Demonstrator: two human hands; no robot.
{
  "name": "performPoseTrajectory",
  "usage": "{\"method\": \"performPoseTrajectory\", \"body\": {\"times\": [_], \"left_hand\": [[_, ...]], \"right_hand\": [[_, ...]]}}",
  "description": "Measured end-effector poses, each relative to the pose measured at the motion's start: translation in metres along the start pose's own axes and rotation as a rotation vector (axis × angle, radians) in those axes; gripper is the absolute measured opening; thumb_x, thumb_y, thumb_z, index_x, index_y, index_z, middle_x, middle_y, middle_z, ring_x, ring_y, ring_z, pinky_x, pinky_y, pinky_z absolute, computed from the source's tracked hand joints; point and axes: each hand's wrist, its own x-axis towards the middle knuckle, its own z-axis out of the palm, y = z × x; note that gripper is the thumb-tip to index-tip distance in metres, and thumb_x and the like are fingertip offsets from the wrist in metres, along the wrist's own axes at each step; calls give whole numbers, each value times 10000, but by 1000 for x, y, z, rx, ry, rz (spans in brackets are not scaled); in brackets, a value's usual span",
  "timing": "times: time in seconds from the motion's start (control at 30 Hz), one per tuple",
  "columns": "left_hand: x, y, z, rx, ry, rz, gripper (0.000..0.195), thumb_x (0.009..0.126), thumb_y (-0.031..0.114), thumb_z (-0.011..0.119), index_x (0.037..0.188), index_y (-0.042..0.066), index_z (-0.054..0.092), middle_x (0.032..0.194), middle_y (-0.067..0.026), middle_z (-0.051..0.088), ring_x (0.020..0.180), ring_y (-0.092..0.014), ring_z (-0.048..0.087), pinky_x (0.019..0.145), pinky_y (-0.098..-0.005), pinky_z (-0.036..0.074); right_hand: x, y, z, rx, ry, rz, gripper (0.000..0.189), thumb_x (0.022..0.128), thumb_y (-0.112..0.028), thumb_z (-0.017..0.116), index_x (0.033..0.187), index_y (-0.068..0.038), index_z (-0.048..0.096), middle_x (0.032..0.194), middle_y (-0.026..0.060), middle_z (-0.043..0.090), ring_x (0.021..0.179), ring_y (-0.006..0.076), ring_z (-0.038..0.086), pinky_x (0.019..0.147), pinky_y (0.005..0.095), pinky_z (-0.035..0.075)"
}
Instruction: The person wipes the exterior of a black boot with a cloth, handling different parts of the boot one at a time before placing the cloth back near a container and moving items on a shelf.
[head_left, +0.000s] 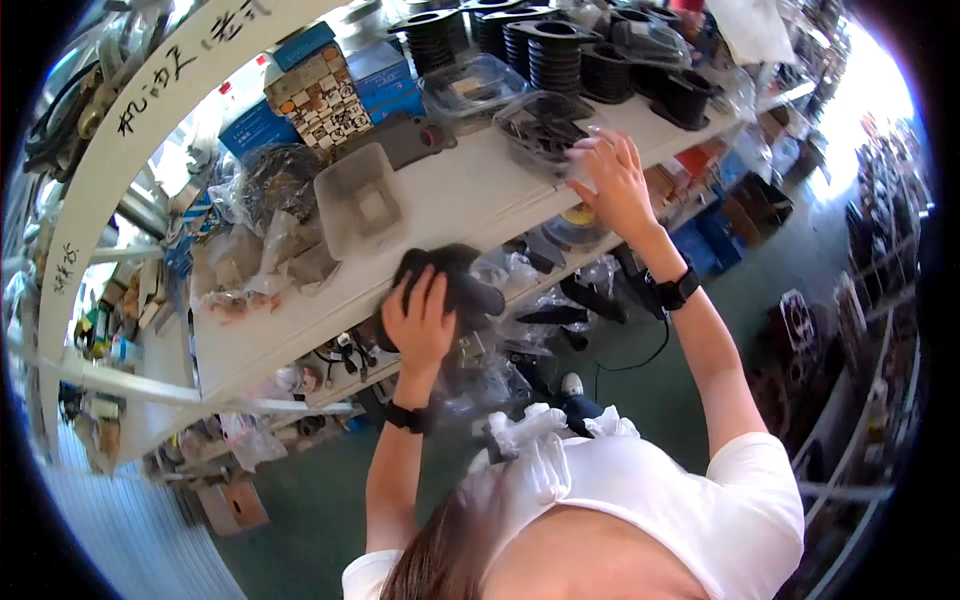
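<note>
My left hand (418, 319) rests with spread fingers over a black rubber-like part (457, 285) at the front edge of a white shelf (465, 191). Whether the fingers grip it, I cannot tell. My right hand (611, 176) is raised with its fingers apart, beside a clear plastic container (544, 131) that holds dark parts; it appears to hold nothing. A translucent rectangular tray (360, 201) lies on the shelf left of the container. Behind stand several black ribbed bellows-like parts (555, 56).
Blue boxes (386, 79), a dark flat part (405, 141) and bagged parts (277, 184) crowd the shelf's back and left. A lower shelf holds wrapped black parts (555, 315). A black cable (666, 341) hangs at the right. A cardboard box (232, 506) stands on the floor.
</note>
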Motion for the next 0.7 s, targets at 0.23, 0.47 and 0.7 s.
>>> {"method": "performPoseTrajectory", "body": {"times": [0.23,0.47,0.7], "left_hand": [[-7,49,19,-54,-191,-136,503,629,84,643,1116,136,526,1137,-49,511,1018,-326,448,855,-455,360],[-40,83,-1,-94,-187,-387,446,642,33,603,1076,108,535,1138,-38,527,1015,-303,463,865,-414,373],[-60,89,-19,-205,-266,-363,455,634,20,586,1079,97,531,1124,-46,539,990,-308,476,841,-413,383]], "right_hand": [[31,9,18,421,-75,-316,203,673,-122,619,788,-65,462,852,86,468,903,272,456,789,380,393],[50,-38,29,548,117,-520,163,650,-111,508,808,-75,488,811,71,443,845,242,473,778,368,398],[66,-114,64,482,-36,-514,188,659,-109,517,845,-83,511,873,55,480,907,230,475,830,351,392]]}}
